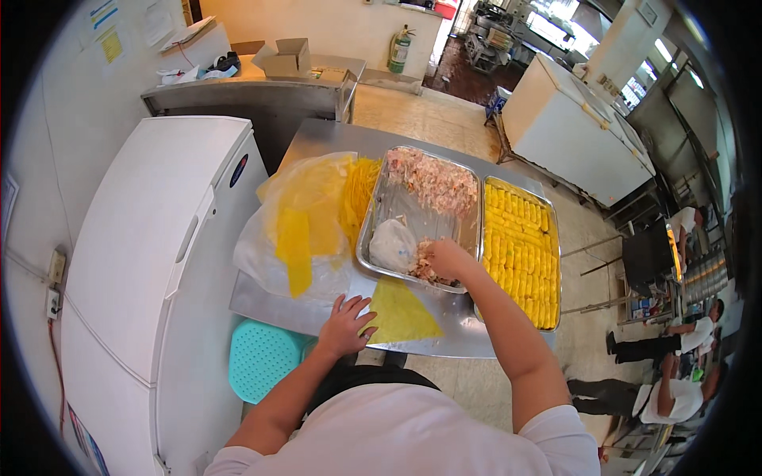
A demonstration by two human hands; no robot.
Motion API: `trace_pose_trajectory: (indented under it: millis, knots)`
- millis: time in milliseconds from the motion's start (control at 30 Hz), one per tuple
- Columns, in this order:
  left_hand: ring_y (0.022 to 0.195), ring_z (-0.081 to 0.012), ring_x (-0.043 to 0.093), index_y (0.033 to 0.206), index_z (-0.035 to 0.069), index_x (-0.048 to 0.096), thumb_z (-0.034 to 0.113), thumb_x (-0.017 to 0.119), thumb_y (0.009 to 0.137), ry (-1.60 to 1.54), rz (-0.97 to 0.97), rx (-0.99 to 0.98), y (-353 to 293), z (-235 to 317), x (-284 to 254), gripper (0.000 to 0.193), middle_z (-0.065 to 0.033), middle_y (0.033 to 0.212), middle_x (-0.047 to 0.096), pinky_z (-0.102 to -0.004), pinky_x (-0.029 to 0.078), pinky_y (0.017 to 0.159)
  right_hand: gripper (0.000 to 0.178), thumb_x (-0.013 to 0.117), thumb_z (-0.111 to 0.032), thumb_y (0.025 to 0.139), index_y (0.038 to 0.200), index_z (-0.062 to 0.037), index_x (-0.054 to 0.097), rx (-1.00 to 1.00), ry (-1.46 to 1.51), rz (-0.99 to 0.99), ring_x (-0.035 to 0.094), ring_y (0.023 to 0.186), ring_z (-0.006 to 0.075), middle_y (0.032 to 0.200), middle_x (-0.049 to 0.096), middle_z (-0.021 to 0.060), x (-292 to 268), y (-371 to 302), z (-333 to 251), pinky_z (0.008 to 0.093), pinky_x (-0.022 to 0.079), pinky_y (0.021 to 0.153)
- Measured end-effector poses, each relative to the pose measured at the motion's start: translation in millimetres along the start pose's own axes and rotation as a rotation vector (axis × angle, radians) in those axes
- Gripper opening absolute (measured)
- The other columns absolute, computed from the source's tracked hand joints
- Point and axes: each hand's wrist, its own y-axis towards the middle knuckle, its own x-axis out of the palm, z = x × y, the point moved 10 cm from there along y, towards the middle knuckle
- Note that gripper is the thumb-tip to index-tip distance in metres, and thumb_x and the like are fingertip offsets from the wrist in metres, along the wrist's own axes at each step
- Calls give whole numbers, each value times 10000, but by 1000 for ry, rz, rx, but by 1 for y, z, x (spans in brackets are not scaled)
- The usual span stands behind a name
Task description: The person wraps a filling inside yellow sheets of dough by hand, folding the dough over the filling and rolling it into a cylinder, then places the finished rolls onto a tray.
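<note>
My left hand (345, 326) is open, its fingers spread at the left edge of a thin yellow wrapper sheet (402, 313) lying on the steel table. My right hand (448, 260) reaches into the near end of a metal tray (363, 252), fingers curled into a small heap of pinkish meat filling (422, 268) that hides their tips. More meat filling (435, 181) covers the tray's far part. Beside the small heap lies a white, plastic-like bundle (392, 244). To the right, a second tray holds rows of yellow rolls (520, 254).
Left of the filling tray are a clear plastic bag (258, 254) with yellow sheets (295, 250) and a pile of yellow strips (359, 198). A white freezer (151, 238) and a turquoise stool (264, 361) flank the table's left. Several people (675, 389) stand far right.
</note>
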Motion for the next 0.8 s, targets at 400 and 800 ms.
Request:
trace_pose_trajectory:
  millis: [400,800]
  knots:
    - [1382,-339,586,1173,159,789,288,859,823,1,-2,5,2,1,1,380,-127,1443,669,-633,365,1215,360,725,-311,933,1128,-21,812,17,10,-142,750,1040,445,1101,782,263,22,4,-1,530,591,937]
    - [1484,-344,488,1332,169,730,184,732,904,53,-137,0,11,16,-2,428,-139,1615,522,-643,298,1258,182,761,-165,984,1072,-9,793,159,1058,-245,703,860,152,933,749,40,22,-18,48,319,564,761]
